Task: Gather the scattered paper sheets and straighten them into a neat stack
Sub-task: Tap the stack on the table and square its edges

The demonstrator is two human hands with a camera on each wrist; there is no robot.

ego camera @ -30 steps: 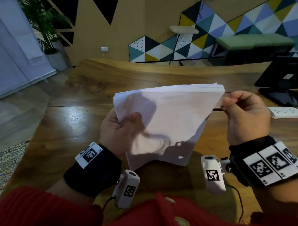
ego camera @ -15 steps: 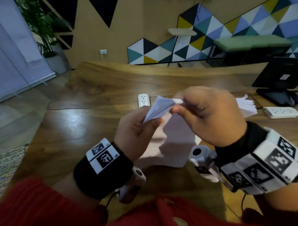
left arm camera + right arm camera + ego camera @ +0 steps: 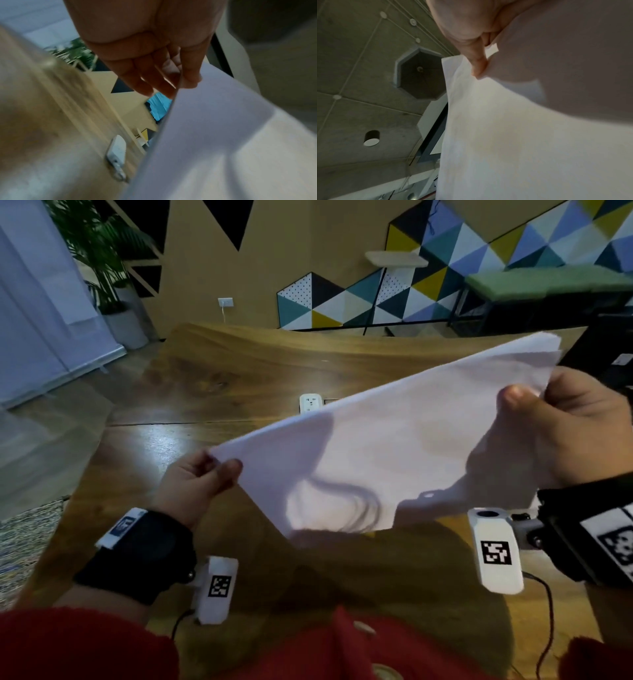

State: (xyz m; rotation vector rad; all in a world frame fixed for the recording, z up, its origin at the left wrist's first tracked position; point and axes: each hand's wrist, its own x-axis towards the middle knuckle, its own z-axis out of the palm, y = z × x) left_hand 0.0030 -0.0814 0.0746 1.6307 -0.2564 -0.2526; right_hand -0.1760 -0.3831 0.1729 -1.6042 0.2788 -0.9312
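A bundle of white paper sheets [image 3: 394,450] hangs in the air above the wooden table [image 3: 212,378], tilted so its right corner is higher. My left hand [image 3: 219,470] pinches the low left corner between thumb and fingers. My right hand [image 3: 534,405] pinches the high right corner, thumb on the near face. In the left wrist view the paper sheets [image 3: 223,135] run edge-on from my fingers [image 3: 187,75]. The right wrist view shows the paper sheets [image 3: 505,128] under my thumb [image 3: 477,63]. The sheet edges at the top right corner are slightly uneven.
A white power strip [image 3: 310,402] lies on the table behind the paper. A black monitor [image 3: 603,350] stands at the far right. A potted plant [image 3: 113,285] and curtain stand left of the table; a green bench [image 3: 548,282] is by the far wall.
The hands were together over the crumpled-looking bundle half a second ago. They have spread apart, left hand down-left and right hand up-right, and the sheets are drawn out flat between them.
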